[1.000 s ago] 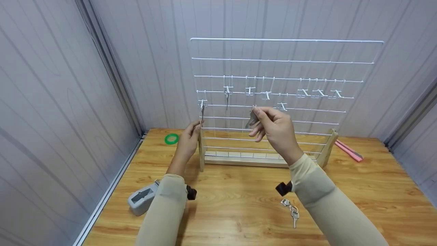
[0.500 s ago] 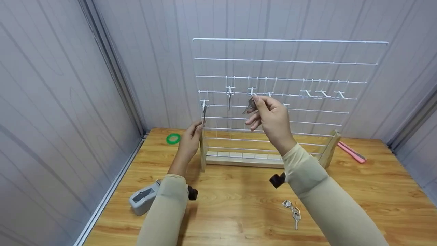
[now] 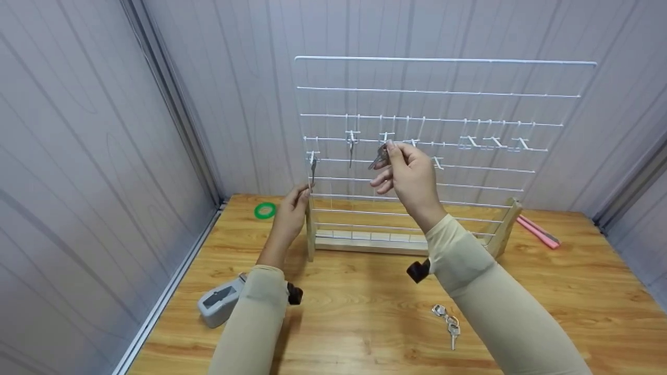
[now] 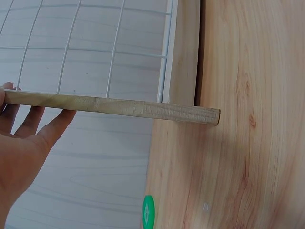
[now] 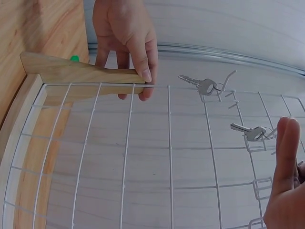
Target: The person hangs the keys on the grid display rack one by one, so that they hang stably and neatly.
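A white wire grid rack (image 3: 445, 60) stands on wooden end supports. My left hand (image 3: 290, 213) grips its left wooden upright (image 4: 119, 106), thumb on one side and fingers on the other, as the right wrist view shows. With thumb and forefinger my right hand (image 3: 414, 179) pinches silver keys (image 3: 379, 156), just below and in front of a white hook (image 3: 385, 136). Whether their ring touches the hook is hidden by the fingertips. To the left, one key (image 5: 207, 87) hangs on the outermost hook and another key (image 5: 257, 133) on the hook beside it.
Linked keys (image 3: 453, 328) lie on the wooden table (image 3: 354, 333) at the front right. A grey hollow holder (image 3: 221, 304) sits by the left forearm. Behind the left hand lies a green ring (image 3: 265, 210); a slim pink object (image 3: 539, 232) is right of the rack.
My right hand has risen and shifted slightly left with the keys, from below the hook row up to the third hook. The left hand keeps its grip on the upright.
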The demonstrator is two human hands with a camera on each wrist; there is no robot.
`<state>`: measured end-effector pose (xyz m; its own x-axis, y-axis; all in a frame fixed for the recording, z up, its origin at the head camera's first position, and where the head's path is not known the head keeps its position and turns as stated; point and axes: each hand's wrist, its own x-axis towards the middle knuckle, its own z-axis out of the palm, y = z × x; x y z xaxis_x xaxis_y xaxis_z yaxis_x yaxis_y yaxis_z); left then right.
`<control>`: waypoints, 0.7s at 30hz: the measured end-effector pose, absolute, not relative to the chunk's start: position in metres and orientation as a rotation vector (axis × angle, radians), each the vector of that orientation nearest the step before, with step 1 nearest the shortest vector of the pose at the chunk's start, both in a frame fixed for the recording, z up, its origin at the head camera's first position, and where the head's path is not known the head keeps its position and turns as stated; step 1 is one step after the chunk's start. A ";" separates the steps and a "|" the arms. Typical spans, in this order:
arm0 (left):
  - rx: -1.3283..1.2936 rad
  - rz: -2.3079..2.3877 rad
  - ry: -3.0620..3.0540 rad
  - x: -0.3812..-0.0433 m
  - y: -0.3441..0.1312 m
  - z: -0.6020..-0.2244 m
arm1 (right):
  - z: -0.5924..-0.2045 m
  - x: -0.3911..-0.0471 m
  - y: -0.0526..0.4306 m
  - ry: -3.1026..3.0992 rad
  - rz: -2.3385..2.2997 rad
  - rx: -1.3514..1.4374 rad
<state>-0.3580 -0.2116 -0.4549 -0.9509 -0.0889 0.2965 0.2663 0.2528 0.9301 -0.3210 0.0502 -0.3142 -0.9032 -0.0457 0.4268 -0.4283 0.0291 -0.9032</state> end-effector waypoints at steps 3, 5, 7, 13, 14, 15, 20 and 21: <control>-0.158 -1.766 -2.234 -0.358 -0.211 -0.455 | -0.314 -0.322 0.049 -2.051 1.956 0.474; -0.159 -1.754 -2.234 -0.358 -0.211 -0.455 | -0.313 -0.323 0.048 -2.058 1.949 0.468; -0.165 -1.749 -2.230 -0.358 -0.211 -0.454 | -0.314 -0.325 0.047 -2.059 1.934 0.462; -0.169 -1.791 -2.217 -0.357 -0.211 -0.454 | -0.316 -0.330 0.045 -2.058 1.882 0.436; -0.168 -1.797 -2.217 -0.357 -0.211 -0.454 | -0.317 -0.331 0.044 -2.056 1.876 0.430; -0.167 -1.802 -2.216 -0.357 -0.211 -0.454 | -0.317 -0.332 0.044 -2.052 1.874 0.426; -0.171 -1.790 -2.219 -0.357 -0.210 -0.454 | -0.318 -0.334 0.041 -2.033 1.870 0.408; -0.172 -1.789 -2.219 -0.357 -0.210 -0.454 | -0.318 -0.334 0.041 -2.030 1.872 0.404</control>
